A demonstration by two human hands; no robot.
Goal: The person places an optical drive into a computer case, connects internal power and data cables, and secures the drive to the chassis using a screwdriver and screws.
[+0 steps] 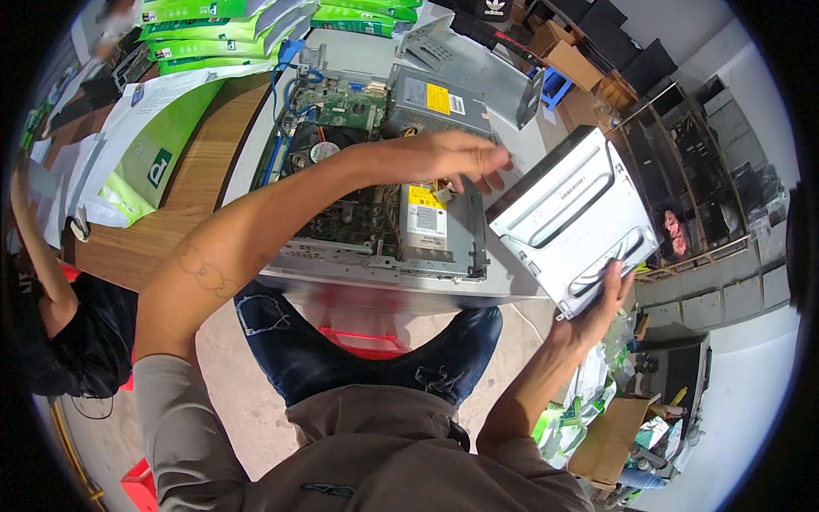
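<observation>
At far left, a second person [51, 282] in a dark top sits low beside the wooden table [196, 171], one bare arm raised along the picture's edge. On that table lie white-and-green flat bags [141, 145], one large bag spread open across the wood, with more of the same kind stacked in a pile [213, 30] at the top. Next to the right, an opened desktop computer case [375, 213] rests flat on a grey work surface [358, 51]; inside show a green circuit board [341, 98], a round cooling fan [322, 152], blue cables [286, 77] and two grey metal boxes with yellow labels, one at the rear [435, 98] and one nearer the front [424, 224]. The left hand [452, 158] reaches across above the case, palm down, fingers stretched and loose, gripping nothing; its fingertips lie just beside the upper left corner of the drive, contact not certain. A removed grey side panel [478, 64] lies tilted behind the case. The silver optical drive [567, 218], a flat metal box with pressed ribs, is held off the right end of the case, tilted with its broad face toward the camera. The right hand [597, 311] grips its lower right edge, fingers curled onto the face. Further right stand cardboard boxes [567, 64], a blue stool [554, 85] and metal shelving [682, 171].
</observation>
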